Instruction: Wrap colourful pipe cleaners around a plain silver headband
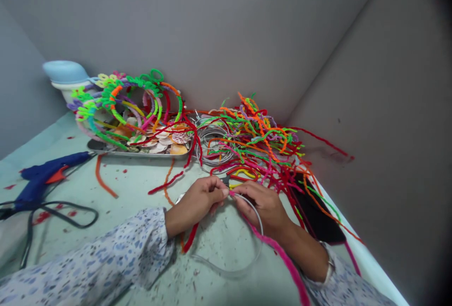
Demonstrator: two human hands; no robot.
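Note:
My left hand [202,201] pinches the end of a grey wire loop, where a bit of pink pipe cleaner is wound round it. Close on the right, my right hand [263,207] has its fingers closed on the pink pipe cleaner [282,254], whose long tail runs down toward the bottom edge. The wire loop [243,272] curves from the fingertips down over the table and back to the left. Just behind the hands lie scissors with red and yellow handles [243,173], partly hidden by the fingers.
A metal tray [141,154] holds shells and colourful fuzzy rings [116,108]. Behind it stands a blue-lidded container [67,73]. A blue glue gun [38,179] with its cord lies left. Coiled wire [215,141], heaped pipe cleaners [261,132] and a dark phone-like object [318,212] lie right.

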